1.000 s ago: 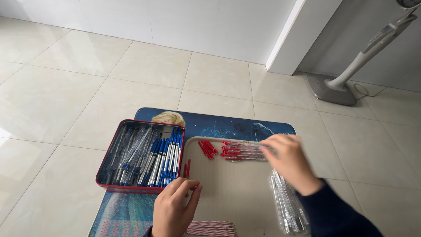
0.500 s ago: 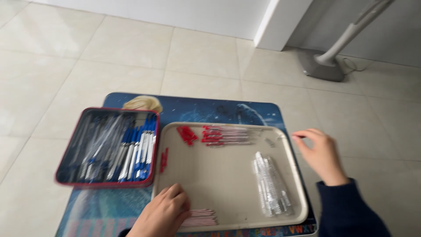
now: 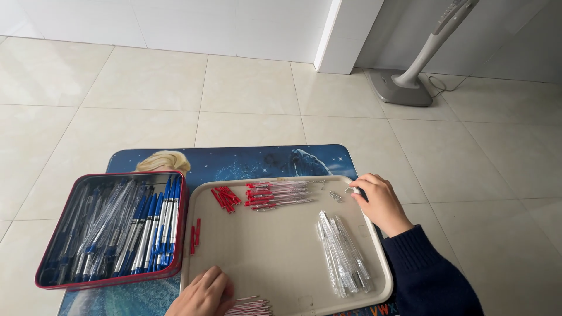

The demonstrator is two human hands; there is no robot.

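**Right hand settles on the tray's far corner**

Since the earlier frame the right hand (image 3: 379,202) has come in from beyond the tray's right edge to its far right corner, and the view has pulled back to show more floor. Its fingers curl around a small clear piece at the rim; whether they truly pinch it cannot be told. Just left of those fingertips lie a few small metal springs (image 3: 335,196).

The beige tray (image 3: 263,257) sits on a low blue picture-printed surface (image 3: 246,164). Along its far side lies a row of red-tipped refills (image 3: 278,195), with loose red caps (image 3: 225,198) beside them and two more red pieces (image 3: 195,233) near the left rim. A bundle of clear pen barrels (image 3: 342,254) lies near the right rim, close to the right forearm.

The left hand (image 3: 204,294) rests at the tray's near edge, fingers bent, touching a small pile of red-striped refills (image 3: 249,306); its grip is cut off by the frame.

Touching the tray's left side stands a red tin (image 3: 111,231) packed with blue and clear pens. A fan stand (image 3: 413,76) stands well apart on the tiled floor.
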